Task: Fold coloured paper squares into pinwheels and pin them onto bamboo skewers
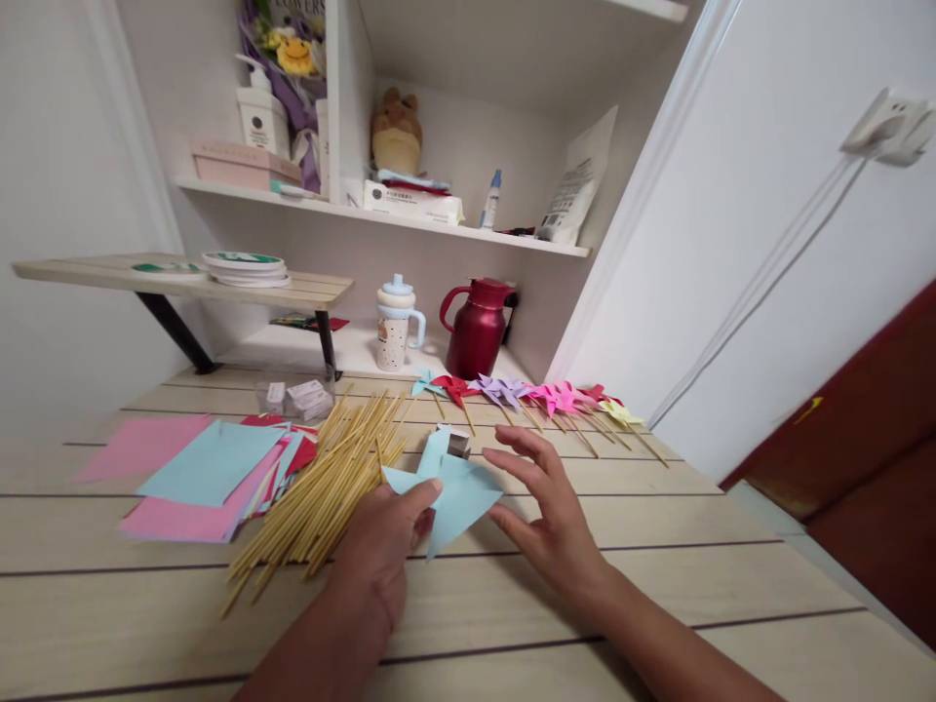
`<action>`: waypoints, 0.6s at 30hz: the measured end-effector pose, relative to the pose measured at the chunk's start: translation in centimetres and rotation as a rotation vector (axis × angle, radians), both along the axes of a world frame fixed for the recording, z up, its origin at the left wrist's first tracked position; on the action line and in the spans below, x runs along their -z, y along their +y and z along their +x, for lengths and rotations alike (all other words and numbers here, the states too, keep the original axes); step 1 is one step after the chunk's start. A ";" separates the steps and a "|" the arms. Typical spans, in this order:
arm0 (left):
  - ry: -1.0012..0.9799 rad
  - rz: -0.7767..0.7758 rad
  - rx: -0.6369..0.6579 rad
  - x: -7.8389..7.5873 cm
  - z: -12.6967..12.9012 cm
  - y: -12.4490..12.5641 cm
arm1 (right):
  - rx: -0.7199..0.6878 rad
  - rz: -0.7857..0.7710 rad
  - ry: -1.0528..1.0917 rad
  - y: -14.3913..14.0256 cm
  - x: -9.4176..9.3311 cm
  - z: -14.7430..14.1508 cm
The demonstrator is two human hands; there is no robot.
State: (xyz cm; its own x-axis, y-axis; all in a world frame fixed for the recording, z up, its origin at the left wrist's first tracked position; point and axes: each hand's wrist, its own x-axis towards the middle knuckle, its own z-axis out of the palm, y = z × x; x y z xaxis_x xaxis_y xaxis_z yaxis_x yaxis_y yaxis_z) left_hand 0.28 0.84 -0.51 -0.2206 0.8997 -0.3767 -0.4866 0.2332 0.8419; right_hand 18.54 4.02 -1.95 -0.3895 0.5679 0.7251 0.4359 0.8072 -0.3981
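Observation:
A light-blue paper pinwheel [462, 492] is pinched near its middle by my left hand [384, 531], thumb on top. Its blades spread out over the wooden table [658, 565]. My right hand [545, 507] is beside the right blade with its fingers apart and nothing in them; the thumb is close to that blade, and I cannot tell whether it touches. A small box [458, 442] shows partly behind the pinwheel. Just left of my left hand lies a pile of thin wooden sticks [329, 487].
Coloured paper sheets [209, 463] lie at left, below small clear boxes [296, 398]. Finished pinwheels on sticks [560, 398] line the back right. Behind stand a patterned cup [395, 331] and a red thermos jug [479, 327]. A raised wooden shelf [314, 288] overhangs the back left.

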 end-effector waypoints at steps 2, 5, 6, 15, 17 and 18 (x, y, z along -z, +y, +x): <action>0.043 0.020 0.008 0.1 0.2 -0.2 | -0.019 -0.009 0.022 -0.2 -0.1 0.0; 0.129 0.065 0.050 0.3 0.5 -0.4 | -0.056 -0.059 0.035 -0.3 -0.4 0.0; 0.156 0.081 0.070 0.5 0.6 -0.4 | -0.068 -0.102 0.053 -0.2 -0.4 0.0; 0.170 0.147 0.151 1.0 0.7 -0.4 | -0.170 -0.497 0.303 0.4 -0.3 -0.4; 0.191 0.148 0.179 1.0 0.8 -0.4 | -0.176 -0.496 0.289 0.2 -0.4 -0.4; 0.207 0.143 0.185 1.0 0.8 -0.4 | -0.178 -0.496 0.280 0.1 -0.5 -0.5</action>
State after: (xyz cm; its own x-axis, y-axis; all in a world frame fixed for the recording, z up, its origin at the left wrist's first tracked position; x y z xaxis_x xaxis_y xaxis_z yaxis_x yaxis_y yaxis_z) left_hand 1.05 0.41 -1.49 -0.1075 0.9723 -0.2076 -0.2615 0.1738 0.9494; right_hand 18.07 4.09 -1.43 -0.3422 0.8087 0.4786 0.1350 0.5463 -0.8266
